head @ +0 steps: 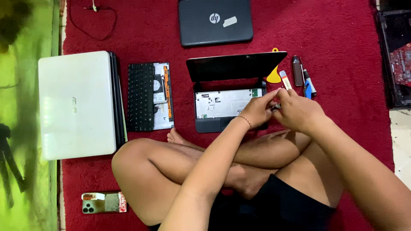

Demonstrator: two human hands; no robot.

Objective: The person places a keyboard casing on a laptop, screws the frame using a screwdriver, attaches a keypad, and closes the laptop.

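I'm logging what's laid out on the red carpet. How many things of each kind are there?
Closed laptops: 2, white and dark grey
Opened small laptop, keyboard off: 1
Detached keyboard: 1
Yellow pry pick: 1
Small tools beside it: 3
Phone: 1
Total: 9

Tools (297, 77) (crowded) beside open laptop (227, 92)

Next to the open laptop (227, 92), the left hand (257, 112) and right hand (297, 112) cover a small dark part pinched between them; what it is cannot be told. They hide the laptop's right corner. Right of it, a dark device (396, 57) is cut off by the edge.
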